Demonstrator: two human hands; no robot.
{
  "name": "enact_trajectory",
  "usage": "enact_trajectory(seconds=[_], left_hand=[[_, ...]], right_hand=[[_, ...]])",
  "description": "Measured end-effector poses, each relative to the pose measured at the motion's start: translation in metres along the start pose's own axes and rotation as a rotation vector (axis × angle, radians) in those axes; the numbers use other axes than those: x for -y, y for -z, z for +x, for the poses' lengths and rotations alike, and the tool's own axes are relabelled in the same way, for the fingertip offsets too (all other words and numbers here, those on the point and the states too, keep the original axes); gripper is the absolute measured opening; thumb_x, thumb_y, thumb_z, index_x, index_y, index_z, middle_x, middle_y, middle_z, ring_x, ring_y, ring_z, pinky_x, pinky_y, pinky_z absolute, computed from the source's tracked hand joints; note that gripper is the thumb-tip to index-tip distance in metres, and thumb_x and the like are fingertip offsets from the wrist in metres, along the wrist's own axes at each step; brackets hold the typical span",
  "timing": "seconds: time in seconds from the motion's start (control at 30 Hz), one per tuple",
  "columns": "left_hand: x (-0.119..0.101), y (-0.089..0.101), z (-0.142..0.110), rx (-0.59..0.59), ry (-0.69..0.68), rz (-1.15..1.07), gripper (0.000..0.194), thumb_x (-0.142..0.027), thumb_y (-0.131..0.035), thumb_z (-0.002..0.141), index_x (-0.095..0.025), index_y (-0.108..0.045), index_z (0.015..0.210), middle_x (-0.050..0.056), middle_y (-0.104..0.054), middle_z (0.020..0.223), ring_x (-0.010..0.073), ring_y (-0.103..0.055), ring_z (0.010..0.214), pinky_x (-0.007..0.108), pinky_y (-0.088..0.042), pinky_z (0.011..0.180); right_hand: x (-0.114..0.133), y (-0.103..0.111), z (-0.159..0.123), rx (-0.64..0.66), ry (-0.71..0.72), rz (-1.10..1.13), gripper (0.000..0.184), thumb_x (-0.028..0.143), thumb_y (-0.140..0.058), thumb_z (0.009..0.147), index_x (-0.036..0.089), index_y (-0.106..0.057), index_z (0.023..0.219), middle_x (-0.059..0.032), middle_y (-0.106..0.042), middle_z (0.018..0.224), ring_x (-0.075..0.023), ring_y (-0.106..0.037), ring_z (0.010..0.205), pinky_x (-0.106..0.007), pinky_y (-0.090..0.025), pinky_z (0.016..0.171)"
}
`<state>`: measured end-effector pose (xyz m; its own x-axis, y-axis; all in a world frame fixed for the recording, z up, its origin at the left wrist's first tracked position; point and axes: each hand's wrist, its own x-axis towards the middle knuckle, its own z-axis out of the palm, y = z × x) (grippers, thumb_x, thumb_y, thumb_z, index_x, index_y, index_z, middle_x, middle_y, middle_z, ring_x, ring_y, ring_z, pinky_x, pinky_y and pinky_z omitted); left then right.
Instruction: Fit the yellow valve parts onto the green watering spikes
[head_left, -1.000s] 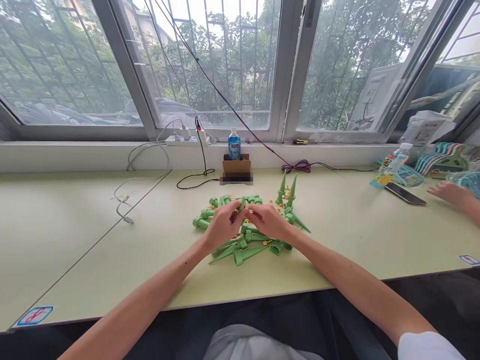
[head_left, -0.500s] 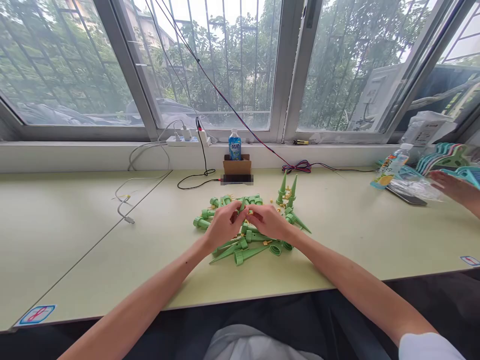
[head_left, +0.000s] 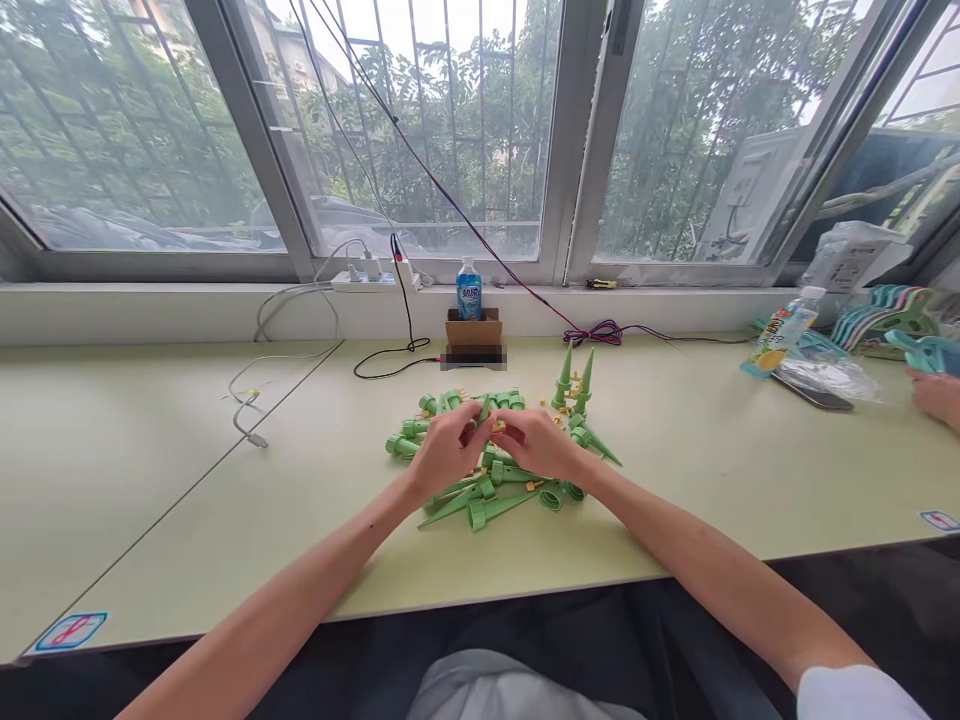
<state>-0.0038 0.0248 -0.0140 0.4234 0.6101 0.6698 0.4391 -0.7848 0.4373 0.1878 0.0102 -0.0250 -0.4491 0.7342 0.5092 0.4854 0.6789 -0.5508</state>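
Note:
My left hand (head_left: 444,452) is closed on a green plant watering spike (head_left: 485,408), whose pointed end shows above the fingers. Pressed close beside it, my right hand (head_left: 537,444) pinches a small yellow valve (head_left: 499,427) against the spike's side; the fingers hide most of the contact. Around and under both hands lies a pile of green spikes (head_left: 480,515), with yellow valves (head_left: 533,486) scattered among them. Just right of my right hand, two spikes (head_left: 564,378) stand upright with yellow valves on them, and another spike (head_left: 600,443) lies tilted outward.
Behind the pile, a blue-labelled bottle (head_left: 469,290) stands in a small cardboard box (head_left: 486,328). Cables (head_left: 600,333) run along the back. Farther right are a tilted drink bottle (head_left: 784,332), a phone (head_left: 817,394), hangers (head_left: 885,315) and a co-worker's hand (head_left: 936,395).
My two hands stay nearly where they were, with the spike and valve between them. At the far right, the co-worker's hand has moved right and now holds a blue hanger.

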Motion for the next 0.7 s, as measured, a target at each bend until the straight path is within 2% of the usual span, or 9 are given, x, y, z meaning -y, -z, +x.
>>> enact_trajectory(seconds=[0.47,0.7], left_hand=[[0.0030,-0.0013,-0.0006,-0.011,-0.025,0.034,0.024,-0.031,-0.053,0.097,-0.021,-0.046,0.076,-0.007,-0.039,0.057,0.0084,-0.036,0.046,0.023,-0.034,0.050],[0.0008,-0.0009,-0.0002,-0.003,-0.026,0.027,0.023,-0.031,-0.053,0.097,-0.021,-0.047,0.077,-0.007,-0.042,0.058,0.0085,-0.039,0.046,0.023,-0.035,0.051]], right_hand=[[0.0012,0.0011,0.0007,0.013,0.015,-0.008,0.009,0.022,-0.053,0.094,0.019,-0.061,0.094,0.0043,-0.055,0.062,-0.0111,-0.044,0.054,-0.022,-0.034,0.058],[0.0031,0.0013,0.0007,0.031,0.006,0.001,0.008,0.023,-0.053,0.095,0.019,-0.058,0.089,0.0046,-0.054,0.061,-0.0105,-0.042,0.054,-0.022,-0.033,0.058]])
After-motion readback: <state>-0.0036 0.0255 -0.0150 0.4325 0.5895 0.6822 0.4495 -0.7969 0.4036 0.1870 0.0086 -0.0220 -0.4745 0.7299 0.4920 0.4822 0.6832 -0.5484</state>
